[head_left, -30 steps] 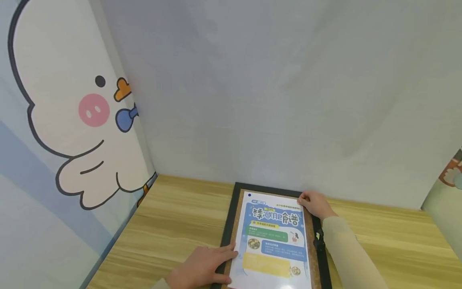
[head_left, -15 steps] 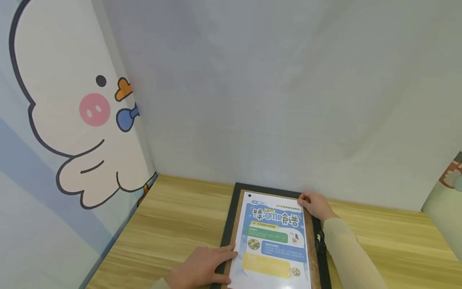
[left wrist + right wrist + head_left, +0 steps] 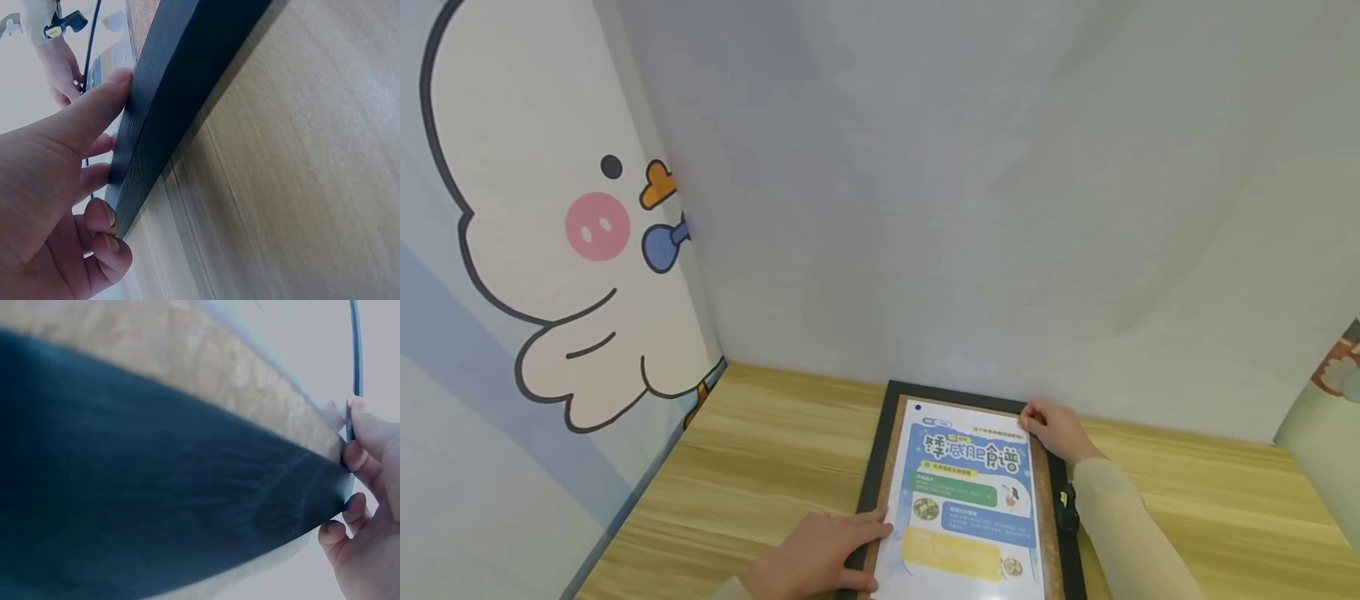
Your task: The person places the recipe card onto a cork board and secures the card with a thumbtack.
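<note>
Pale grey fabric [image 3: 962, 217] hangs behind a yellowish wood-grain table [image 3: 775, 450], where I see a black-framed rectangular brown cork board [image 3: 877, 462] lying flat, its far edge near the fabric. On it lies a white-and-blue printed paper sheet [image 3: 958, 500], with a small round blue pin [image 3: 917, 407] at its far left corner. From my feed, the left hand [image 3: 816, 554] is spread loosely at the left edge, thumb and fingers touching the sheet and frame. My concern is the right hand [image 3: 1058, 429]: thumb and forefinger come close together at the far right corner, but the fingers hide whatever may be between them, so I can't tell if it holds anything. A tug there could swing the sheet around that one pin or tear it, since I see no other fastener. Uneven pressure from the left hand might crease the paper or skew it within the frame. I'd also watch the black wrist device [image 3: 1067, 508] above the right rail; dropping the forearm could knock the board askew.
</note>
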`<state>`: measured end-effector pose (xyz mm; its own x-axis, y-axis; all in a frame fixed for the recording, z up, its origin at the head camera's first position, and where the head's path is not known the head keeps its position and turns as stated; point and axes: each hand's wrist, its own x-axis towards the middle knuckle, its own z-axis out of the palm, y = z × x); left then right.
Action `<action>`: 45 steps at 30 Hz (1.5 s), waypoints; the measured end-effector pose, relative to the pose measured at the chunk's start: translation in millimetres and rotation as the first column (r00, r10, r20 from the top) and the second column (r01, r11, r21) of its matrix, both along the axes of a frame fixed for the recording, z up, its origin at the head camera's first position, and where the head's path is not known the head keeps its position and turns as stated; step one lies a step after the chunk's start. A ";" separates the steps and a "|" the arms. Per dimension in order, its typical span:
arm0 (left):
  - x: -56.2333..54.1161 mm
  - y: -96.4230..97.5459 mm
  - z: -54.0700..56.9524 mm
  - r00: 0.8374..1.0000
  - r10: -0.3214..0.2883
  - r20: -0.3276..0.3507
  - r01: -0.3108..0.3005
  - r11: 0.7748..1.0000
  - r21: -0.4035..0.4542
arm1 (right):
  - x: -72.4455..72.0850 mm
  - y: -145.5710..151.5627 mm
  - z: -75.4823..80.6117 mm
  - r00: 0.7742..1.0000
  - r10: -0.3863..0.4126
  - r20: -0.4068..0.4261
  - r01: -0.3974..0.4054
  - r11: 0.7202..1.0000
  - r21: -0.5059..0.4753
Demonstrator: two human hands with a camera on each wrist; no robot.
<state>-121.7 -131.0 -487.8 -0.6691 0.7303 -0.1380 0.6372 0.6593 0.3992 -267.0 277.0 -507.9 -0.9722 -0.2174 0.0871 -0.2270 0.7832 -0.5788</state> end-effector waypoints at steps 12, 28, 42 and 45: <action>-0.5 2.4 -0.1 1.000 0.001 0.006 -0.001 1.000 -0.013 | 5.0 2.0 2.5 1.000 0.006 0.002 -0.006 1.000 -0.015; -1.2 2.3 1.3 1.000 -0.002 0.006 0.002 1.000 -0.017 | 10.0 7.7 7.2 0.994 0.108 0.004 -0.108 0.994 -0.011; -0.4 2.8 -1.8 1.000 -0.001 0.002 0.001 1.000 -0.022 | 60.1 80.7 39.0 0.992 0.104 0.070 -0.104 0.995 -0.011; -1.2 1.8 0.3 1.000 0.009 0.000 -0.009 1.000 -0.021 | 69.9 96.4 39.3 0.995 0.091 0.038 -0.092 0.996 0.013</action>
